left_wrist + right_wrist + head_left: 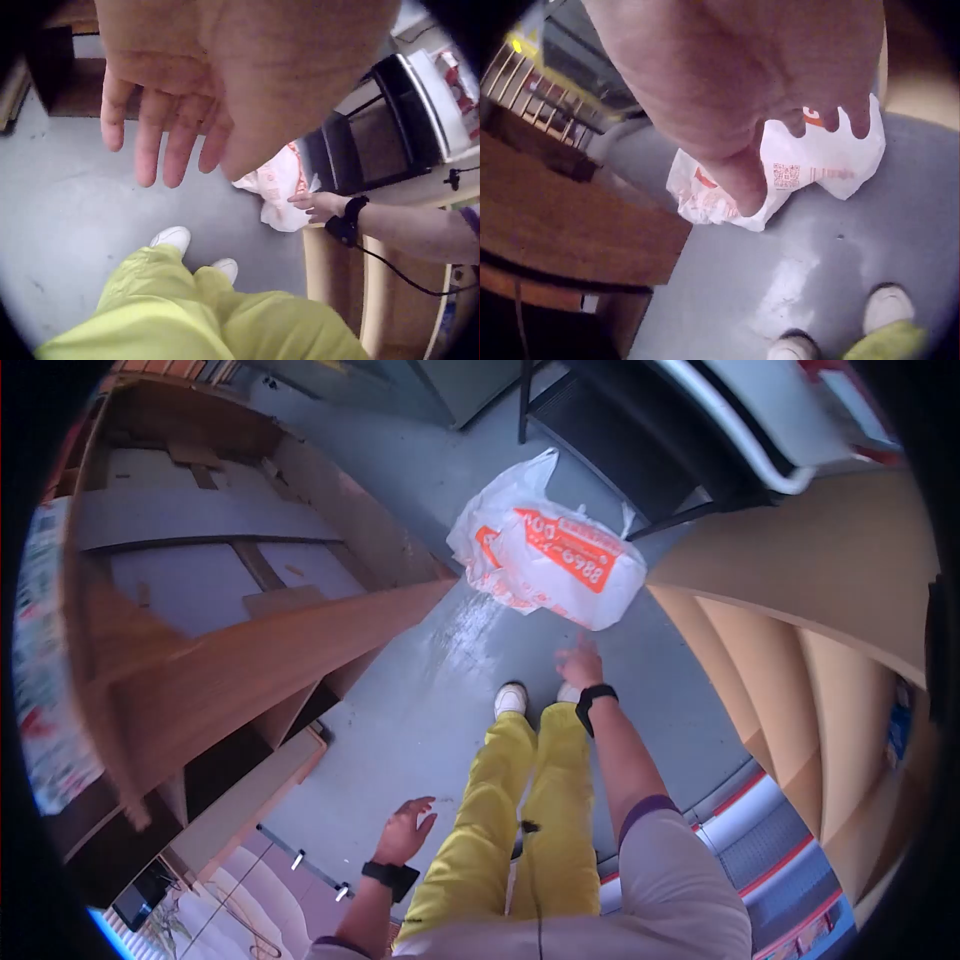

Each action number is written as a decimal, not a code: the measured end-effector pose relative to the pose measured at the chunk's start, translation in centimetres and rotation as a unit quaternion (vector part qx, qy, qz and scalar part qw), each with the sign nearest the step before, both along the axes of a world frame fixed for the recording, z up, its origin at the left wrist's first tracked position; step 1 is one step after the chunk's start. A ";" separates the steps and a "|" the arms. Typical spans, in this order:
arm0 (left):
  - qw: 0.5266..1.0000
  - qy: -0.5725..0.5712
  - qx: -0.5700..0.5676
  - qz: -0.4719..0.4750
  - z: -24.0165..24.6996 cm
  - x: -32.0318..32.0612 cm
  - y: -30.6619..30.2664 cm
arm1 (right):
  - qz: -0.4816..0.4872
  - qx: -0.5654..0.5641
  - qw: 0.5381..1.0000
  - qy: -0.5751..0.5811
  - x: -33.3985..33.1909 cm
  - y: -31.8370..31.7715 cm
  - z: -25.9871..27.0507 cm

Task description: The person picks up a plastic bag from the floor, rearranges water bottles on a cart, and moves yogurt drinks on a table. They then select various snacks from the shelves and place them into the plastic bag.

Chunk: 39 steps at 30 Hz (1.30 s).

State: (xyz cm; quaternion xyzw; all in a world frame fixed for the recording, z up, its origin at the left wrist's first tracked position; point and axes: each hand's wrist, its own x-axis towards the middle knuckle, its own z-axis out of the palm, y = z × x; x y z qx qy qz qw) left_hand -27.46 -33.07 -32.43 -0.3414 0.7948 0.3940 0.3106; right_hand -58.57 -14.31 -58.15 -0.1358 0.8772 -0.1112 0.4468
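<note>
A white plastic bag with orange print lies on the grey floor in front of the person's shoes. The right hand is stretched toward it, just short of its near edge in the head view, with fingers loosely extended and nothing held. In the right wrist view the right hand covers part of the bag; contact cannot be told. Beside the left leg hangs the left hand, fingers relaxed and holding nothing. The left wrist view has the left hand with its fingers spread, away from the bag.
A brown wooden shelf unit stands on the left, a tan curved shelf unit on the right. Beyond the bag is a black metal-framed stand. White shoes are on the floor, below yellow trousers.
</note>
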 end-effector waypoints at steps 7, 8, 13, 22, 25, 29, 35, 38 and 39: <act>0.993 -0.066 0.009 0.099 -8.4 0.3 -0.2 | -0.067 0.062 0.994 0.057 -4.6 -4.2 -13.5; 0.991 -0.041 0.007 0.126 -9.7 0.6 -0.4 | -0.055 0.026 0.996 0.062 -5.3 -4.5 -13.8; 0.965 -0.017 0.077 0.249 -14.4 -3.5 -0.7 | -0.320 -0.304 0.895 -0.066 -9.4 -3.8 -10.5; 0.817 0.013 0.200 0.541 -20.0 -21.6 -2.6 | -0.588 -0.478 0.607 -0.240 -12.4 4.9 6.6; 0.841 0.010 0.157 0.518 -22.2 -24.6 -1.2 | -0.637 -0.460 0.607 -0.120 -12.2 7.6 6.4; 0.860 0.015 0.190 0.474 -27.2 -22.6 -1.2 | -0.579 -0.484 0.652 0.078 -11.7 5.1 8.9; 0.858 -0.043 0.202 0.470 -28.3 -17.7 -0.5 | -0.465 -0.500 0.730 0.033 -8.9 -5.5 5.0; 0.844 -0.023 0.246 0.475 -26.8 -14.7 -0.4 | -0.277 -0.417 0.863 0.060 -6.7 -10.0 -5.4; 0.843 -0.024 0.255 0.474 -26.7 -13.9 -0.4 | -0.041 -0.250 0.943 0.214 -5.5 -9.7 -10.5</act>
